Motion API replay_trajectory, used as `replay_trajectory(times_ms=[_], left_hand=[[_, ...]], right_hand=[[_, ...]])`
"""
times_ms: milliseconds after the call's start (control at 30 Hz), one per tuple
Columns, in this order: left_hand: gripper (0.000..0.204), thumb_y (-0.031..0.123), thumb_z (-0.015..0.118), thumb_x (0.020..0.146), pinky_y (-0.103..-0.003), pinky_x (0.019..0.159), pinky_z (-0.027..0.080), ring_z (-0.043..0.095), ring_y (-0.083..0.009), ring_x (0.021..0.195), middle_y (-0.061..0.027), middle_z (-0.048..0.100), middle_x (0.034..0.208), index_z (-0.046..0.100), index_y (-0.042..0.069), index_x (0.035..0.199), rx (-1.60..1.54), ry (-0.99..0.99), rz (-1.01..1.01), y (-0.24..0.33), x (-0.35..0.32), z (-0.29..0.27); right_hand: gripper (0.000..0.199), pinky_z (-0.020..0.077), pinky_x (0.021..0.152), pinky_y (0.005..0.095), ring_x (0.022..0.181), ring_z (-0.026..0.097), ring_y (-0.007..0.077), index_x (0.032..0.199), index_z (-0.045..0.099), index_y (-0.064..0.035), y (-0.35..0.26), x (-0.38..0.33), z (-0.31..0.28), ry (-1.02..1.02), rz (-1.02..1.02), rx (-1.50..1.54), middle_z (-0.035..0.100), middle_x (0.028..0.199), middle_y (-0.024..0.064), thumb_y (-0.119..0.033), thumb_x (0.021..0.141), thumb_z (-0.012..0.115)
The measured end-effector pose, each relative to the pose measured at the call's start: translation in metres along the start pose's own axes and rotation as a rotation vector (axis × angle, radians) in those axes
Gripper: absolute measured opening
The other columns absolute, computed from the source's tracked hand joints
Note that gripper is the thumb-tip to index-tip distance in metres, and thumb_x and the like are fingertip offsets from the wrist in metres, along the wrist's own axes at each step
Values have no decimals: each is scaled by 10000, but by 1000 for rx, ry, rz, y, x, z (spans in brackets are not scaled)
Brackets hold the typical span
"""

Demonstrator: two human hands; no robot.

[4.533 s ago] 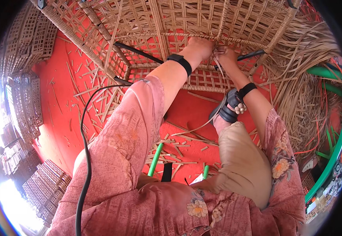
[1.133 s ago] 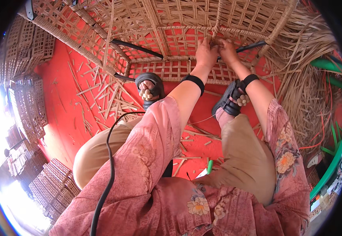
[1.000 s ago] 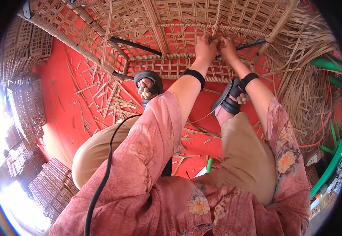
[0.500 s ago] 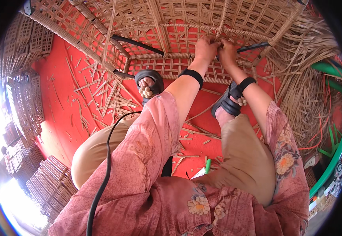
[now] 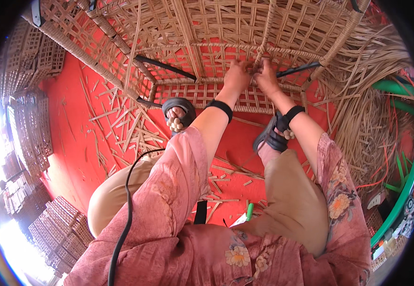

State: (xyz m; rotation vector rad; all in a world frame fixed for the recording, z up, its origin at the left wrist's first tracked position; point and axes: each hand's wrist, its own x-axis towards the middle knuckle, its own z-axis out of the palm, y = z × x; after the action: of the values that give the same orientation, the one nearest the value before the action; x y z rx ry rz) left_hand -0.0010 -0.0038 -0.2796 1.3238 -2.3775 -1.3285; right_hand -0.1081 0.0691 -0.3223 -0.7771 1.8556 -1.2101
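A large woven cane frame fills the top of the view, with an open lattice and edges bound in cane strip. My left hand and my right hand are close together at the lower end of a cane-wrapped rod in its middle. The left hand's fingers are bent and pinched just left of the rod. My right hand's fingers are closed at the rod's right side. Whatever thin piece they grip is hidden between the fingertips. Both wrists wear black straps.
Cut cane scraps litter the red floor covering. At right lies a big heap of loose cane strands beside green tubing. Woven lattice pieces are stacked at left. Dark bars brace the frame near my sandalled feet.
The whole view has shifted, so the frame appears lower. My hands have moved slightly left and down along the rod, staying together, with the left fingers a little apart from the right.
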Motion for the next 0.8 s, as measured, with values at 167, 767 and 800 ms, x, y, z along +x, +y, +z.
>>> replay_trajectory(times_ms=[167, 767, 800], left_hand=[[382, 237, 575, 847, -441, 892, 458, 538, -341, 1097, -175, 438, 1270, 551, 221, 1227, 340, -85, -25, 8, -10, -15], [320, 259, 501, 845, -405, 782, 524, 662, -347, 841, -184, 671, 912, 660, 4, 954, 518, -523, 41, 47, -64, -4], [293, 215, 525, 830, -425, 808, 512, 650, -343, 887, -206, 652, 949, 624, 12, 1017, 340, -298, -147, 48, -52, 0]], right_hand=[[358, 476, 711, 338, 820, 598, 205, 1095, 456, -5, -10, -2, 6, 104, -150, 84, 603, 946, 123, -7, 753, 560], [211, 502, 692, 377, 765, 657, 281, 937, 621, -12, -30, -1, -9, -23, -134, -493, 662, 792, 172, 24, 736, 563], [221, 503, 702, 382, 782, 657, 287, 947, 617, -9, -23, -1, -19, -6, -164, -544, 663, 813, 173, 24, 738, 551]])
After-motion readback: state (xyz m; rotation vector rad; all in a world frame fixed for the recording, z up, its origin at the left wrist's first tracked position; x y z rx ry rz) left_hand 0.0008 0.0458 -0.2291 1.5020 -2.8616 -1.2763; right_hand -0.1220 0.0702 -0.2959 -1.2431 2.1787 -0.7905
